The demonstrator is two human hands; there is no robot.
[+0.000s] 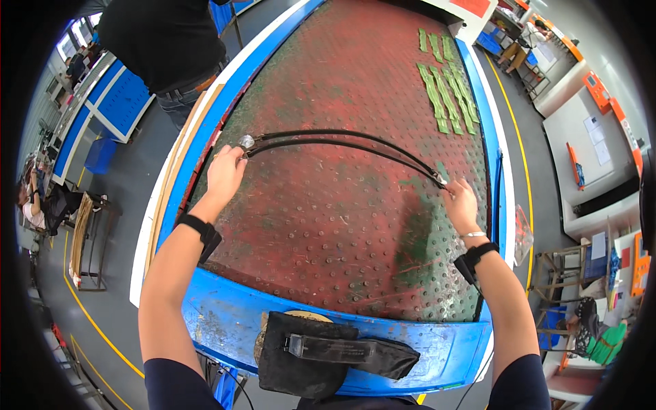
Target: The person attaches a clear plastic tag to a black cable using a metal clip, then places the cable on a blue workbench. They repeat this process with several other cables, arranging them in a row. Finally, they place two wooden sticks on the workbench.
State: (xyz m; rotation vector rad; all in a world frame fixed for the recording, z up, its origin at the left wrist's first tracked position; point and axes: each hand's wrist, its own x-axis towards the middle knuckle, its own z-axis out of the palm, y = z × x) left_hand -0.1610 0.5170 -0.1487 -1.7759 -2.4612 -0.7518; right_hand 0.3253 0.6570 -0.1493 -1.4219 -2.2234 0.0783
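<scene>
Two slim black straps (342,138) with shiny metal fittings at their ends arch side by side across the red and green studded mat of the worktable (314,225). My left hand (225,172) pinches their left ends, beside a round silver fitting (246,141). At the other end, my right hand (462,203) is closed on the straps by a small metal fitting (440,179). Between my hands the straps bow toward the far side. Whether they are joined at the ends, I cannot tell. My fingertips partly hide both ends.
Several pale green strips (444,99) lie at the table's far right. Blue edging (239,311) surrounds the mat. A black pad (307,352) and a dark strapped pouch sit on the near edge. Someone in a black top (160,41) stands at the far left.
</scene>
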